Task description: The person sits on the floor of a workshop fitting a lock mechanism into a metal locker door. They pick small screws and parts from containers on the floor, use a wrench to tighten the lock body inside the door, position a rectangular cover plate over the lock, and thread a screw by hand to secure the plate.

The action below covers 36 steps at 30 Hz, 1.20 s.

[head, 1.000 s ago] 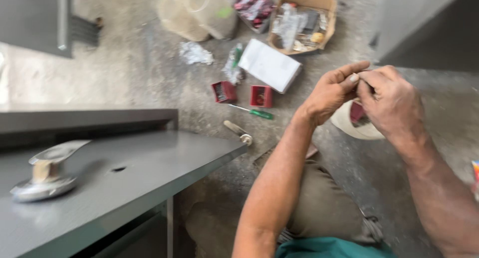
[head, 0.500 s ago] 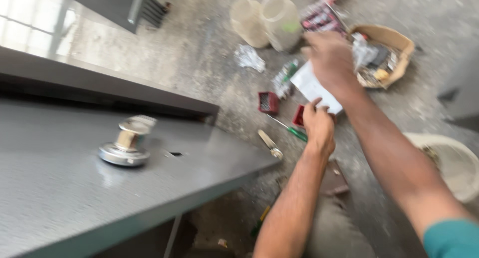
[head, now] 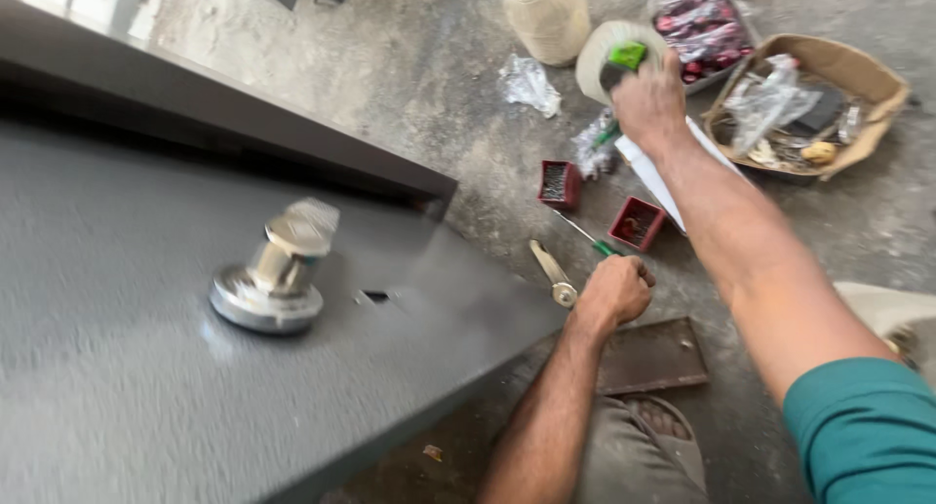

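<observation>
Gripping a green-handled tool [head: 624, 58], your right hand [head: 651, 102] is reaching over the floor; your left hand [head: 614, 290] is curling into a fist, holding nothing visible. Two red boxes [head: 560, 183] are sitting open nearby; one cardboard box [head: 858, 75] is holding plastic bags and clutter.

The hands hide their grasp: the right hand [head: 651, 99] covers most of a green-tipped tool [head: 621, 60].

A building site or rough workshop floor is shown. Bare concrete [head: 419, 65] is strewn with small red boxes of screws [head: 560, 183], a green-handled screwdriver [head: 583, 235], a cardboard box of fittings [head: 858, 75] and plastic bags, beside a grey door panel [head: 117, 387] fitted with a metal knob [head: 276, 270].
</observation>
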Motion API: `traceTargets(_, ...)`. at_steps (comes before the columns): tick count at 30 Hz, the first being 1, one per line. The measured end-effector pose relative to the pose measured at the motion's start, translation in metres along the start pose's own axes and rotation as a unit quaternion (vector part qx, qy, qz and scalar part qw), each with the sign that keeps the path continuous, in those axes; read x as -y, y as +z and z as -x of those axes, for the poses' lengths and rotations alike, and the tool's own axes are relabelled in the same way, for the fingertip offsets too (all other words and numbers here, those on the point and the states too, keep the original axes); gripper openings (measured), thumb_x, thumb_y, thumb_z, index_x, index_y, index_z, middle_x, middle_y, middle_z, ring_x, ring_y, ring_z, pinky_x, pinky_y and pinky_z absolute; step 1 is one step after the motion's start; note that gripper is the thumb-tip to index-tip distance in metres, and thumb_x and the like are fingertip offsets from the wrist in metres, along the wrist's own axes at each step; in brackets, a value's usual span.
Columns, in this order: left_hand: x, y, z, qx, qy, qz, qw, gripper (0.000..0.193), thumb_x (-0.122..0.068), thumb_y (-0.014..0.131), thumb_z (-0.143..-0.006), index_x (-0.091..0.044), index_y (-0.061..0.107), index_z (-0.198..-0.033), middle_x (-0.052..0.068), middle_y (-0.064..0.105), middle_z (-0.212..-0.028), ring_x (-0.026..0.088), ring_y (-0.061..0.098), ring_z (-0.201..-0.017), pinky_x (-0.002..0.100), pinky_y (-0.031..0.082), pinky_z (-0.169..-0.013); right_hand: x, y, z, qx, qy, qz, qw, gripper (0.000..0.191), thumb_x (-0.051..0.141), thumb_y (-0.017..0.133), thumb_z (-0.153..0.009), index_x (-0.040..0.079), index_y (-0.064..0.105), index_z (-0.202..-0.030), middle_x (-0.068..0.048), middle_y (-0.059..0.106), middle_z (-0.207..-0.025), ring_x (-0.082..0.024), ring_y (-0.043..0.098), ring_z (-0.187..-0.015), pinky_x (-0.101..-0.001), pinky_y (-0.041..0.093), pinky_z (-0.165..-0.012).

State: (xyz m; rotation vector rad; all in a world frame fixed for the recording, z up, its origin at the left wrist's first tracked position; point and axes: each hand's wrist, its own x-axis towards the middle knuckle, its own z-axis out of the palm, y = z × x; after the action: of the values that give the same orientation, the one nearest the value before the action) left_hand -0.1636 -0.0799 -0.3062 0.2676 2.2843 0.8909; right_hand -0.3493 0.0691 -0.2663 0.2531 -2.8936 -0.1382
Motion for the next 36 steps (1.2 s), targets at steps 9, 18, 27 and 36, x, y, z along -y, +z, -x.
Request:
traceTargets(9, 0.012, 0.057, 0.058, 0.330, 0.207, -0.210, 0.897, 0.029, -0.013, 0.058, -0.086, -0.003, 0.076, -0.106, 0.023, 0.072, -0.113, 0.037, 0.071, -0.106, 0.045, 0.055, -0.092, 0.001, -0.167, 0.139, 0.104, 0.051, -0.262, 0.958, 0.029, 0.025, 0.075, -0.081, 0.006, 0.073, -0.103, -0.017, 0.072, -0.092, -0.036, 0.069, -0.087, -0.0514, 0.052, -0.068)
traceTargets(18, 0.078, 0.091, 0.120, 0.594, 0.242, -0.257, 0.723, 0.046, -0.008, 0.050, -0.082, -0.005, 0.073, -0.122, 0.017, 0.069, -0.130, 0.028, 0.064, -0.121, 0.041, 0.049, -0.101, 0.079, -0.280, 0.401, 0.129, 0.235, -0.196, 0.943, 0.031, 0.041, 0.079, -0.077, 0.016, 0.076, -0.095, 0.000, 0.070, -0.081, -0.020, 0.061, -0.083, -0.0496, 0.031, -0.091)
traceTargets(27, 0.012, 0.116, 0.213, 0.297, 0.203, 0.113, 0.926, 0.049, -0.028, 0.046, -0.107, -0.005, 0.048, -0.150, 0.025, 0.060, -0.134, 0.029, 0.062, -0.118, 0.040, 0.048, -0.103, 0.165, -0.201, 0.544, 0.149, 0.438, 0.006, 0.887, 0.015, 0.033, 0.078, -0.088, 0.022, 0.077, -0.098, 0.004, 0.072, -0.092, -0.016, 0.065, -0.098, -0.0462, 0.037, -0.098)
traceTargets(36, -0.011, 0.184, 0.200, 0.208, 0.354, 0.117, 0.904, 0.039, -0.031, 0.061, -0.105, -0.013, 0.063, -0.139, 0.022, 0.074, -0.105, 0.031, 0.075, -0.095, 0.042, 0.058, -0.086, 0.207, -0.198, 0.555, 0.172, 0.326, -0.002, 0.929, 0.020, 0.006, 0.062, -0.083, 0.009, 0.072, -0.099, -0.007, 0.069, -0.102, -0.021, 0.066, -0.100, -0.0391, 0.047, -0.091)
